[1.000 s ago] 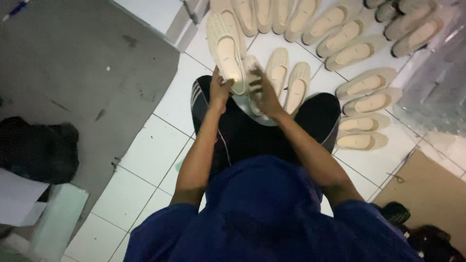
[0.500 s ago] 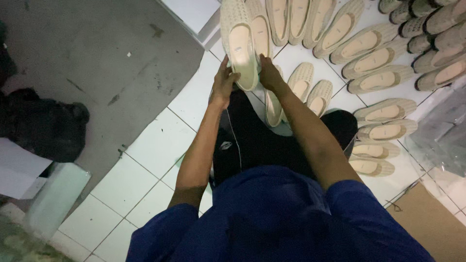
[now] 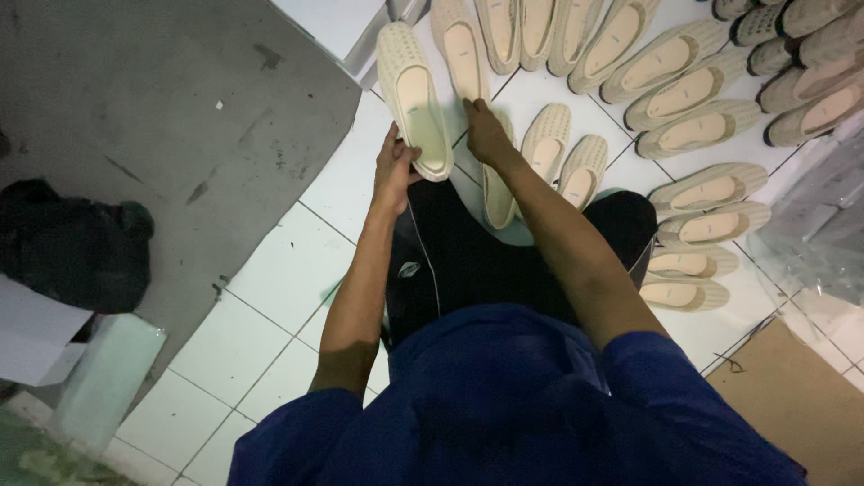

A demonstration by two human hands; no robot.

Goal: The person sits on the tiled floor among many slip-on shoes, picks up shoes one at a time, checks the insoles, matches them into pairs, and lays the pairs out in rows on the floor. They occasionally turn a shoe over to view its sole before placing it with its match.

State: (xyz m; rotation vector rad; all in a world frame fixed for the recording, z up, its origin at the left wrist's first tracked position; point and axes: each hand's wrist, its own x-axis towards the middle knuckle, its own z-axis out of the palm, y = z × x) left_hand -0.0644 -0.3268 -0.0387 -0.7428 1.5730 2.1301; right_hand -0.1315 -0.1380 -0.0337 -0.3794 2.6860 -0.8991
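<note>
Cream woven shoe lifted higher, left hand gripping heel, right hand fingers curled.

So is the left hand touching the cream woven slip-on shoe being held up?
Touching. The head view shows the left hand with fingers wrapped around the heel end of the cream woven slip-on shoe.

Cream perforated shoe, white floor tiles

Cream slip-on shoes: roughly twenty, some cut off at edge. Hands: two. Cardboard sheet: one.
</note>
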